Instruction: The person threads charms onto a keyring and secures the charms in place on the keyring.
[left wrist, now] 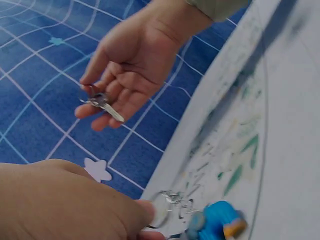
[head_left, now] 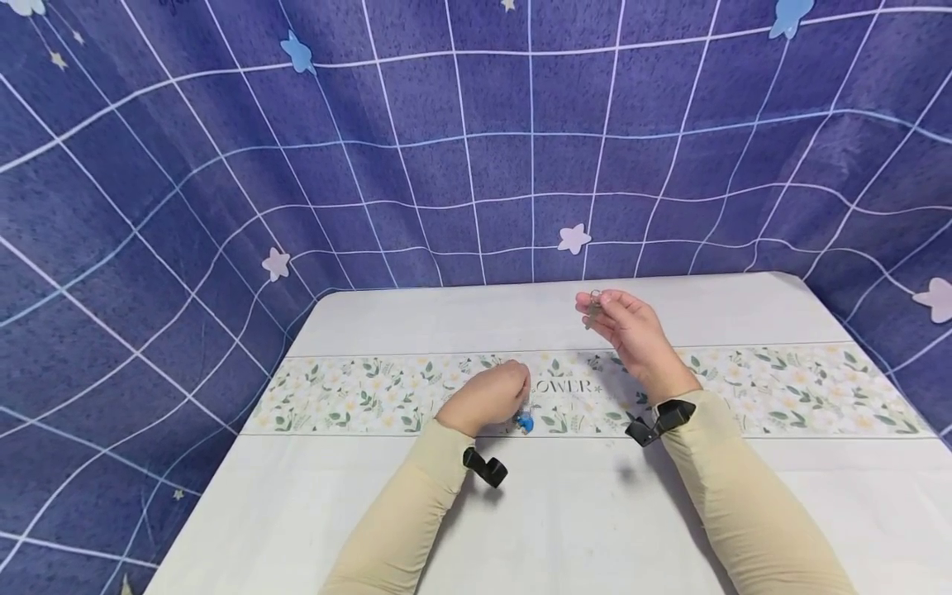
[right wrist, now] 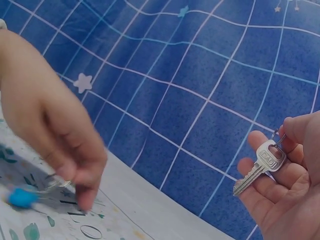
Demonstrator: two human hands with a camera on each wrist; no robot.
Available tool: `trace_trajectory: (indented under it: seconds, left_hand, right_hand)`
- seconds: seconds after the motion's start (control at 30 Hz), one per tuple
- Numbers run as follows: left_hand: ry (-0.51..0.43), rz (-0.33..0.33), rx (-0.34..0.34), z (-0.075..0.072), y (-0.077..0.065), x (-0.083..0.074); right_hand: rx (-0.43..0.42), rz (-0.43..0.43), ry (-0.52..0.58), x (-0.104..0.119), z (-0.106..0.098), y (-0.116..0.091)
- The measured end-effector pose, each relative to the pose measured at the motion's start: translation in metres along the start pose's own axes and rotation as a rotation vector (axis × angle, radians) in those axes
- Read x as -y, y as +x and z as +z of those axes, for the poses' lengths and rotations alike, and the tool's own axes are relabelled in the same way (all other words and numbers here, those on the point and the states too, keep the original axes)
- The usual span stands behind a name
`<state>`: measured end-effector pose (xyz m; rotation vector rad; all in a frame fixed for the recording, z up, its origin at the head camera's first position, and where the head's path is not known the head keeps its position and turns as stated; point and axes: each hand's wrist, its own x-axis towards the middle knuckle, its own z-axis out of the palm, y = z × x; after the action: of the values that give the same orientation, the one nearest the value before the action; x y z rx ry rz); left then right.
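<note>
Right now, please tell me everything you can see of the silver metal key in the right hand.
The silver-coloured, metal-looking key has a broad head with letters and an opening, and a straight, notched blade. A thin metal ring passes through the opening; the right hand holds this ring. The key is above the white table, blade slanting down, in front of the fingers; whether it touches them is unclear.

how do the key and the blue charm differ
The key is silver and flat; the blue charm is chunky with an orange patch. The key lies against the fingers of the right hand, while the blue charm is below the left hand. Each is attached to a metal ring.
</note>
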<state>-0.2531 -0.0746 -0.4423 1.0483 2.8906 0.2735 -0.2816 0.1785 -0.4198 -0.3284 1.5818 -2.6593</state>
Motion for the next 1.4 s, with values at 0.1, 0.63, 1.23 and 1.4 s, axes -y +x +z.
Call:
trace_trajectory:
  seconds: [0.1, 0.63, 1.23, 1.4]
  left_hand:
    - [-0.067, -0.054, 0.005, -0.002, 0.0, 0.001]
    - [-0.418, -0.109, -0.194, 0.001, 0.011, 0.012]
    - [-1.465, -0.033, -0.495, -0.009, 0.019, 0.015]
    - [-1.481, -0.02, -0.515, -0.015, 0.023, 0.013]
  right_hand:
    - [-0.001, 0.001, -0.002, 0.0, 0.0, -0.001]
    - [0.006, -0.003, -0.002, 0.003, -0.001, -0.003]
    - [0.006, -0.002, -0.011, 0.003, 0.004, -0.002]
    - [0.013, -0.006, 0.007, 0.004, 0.008, -0.004]
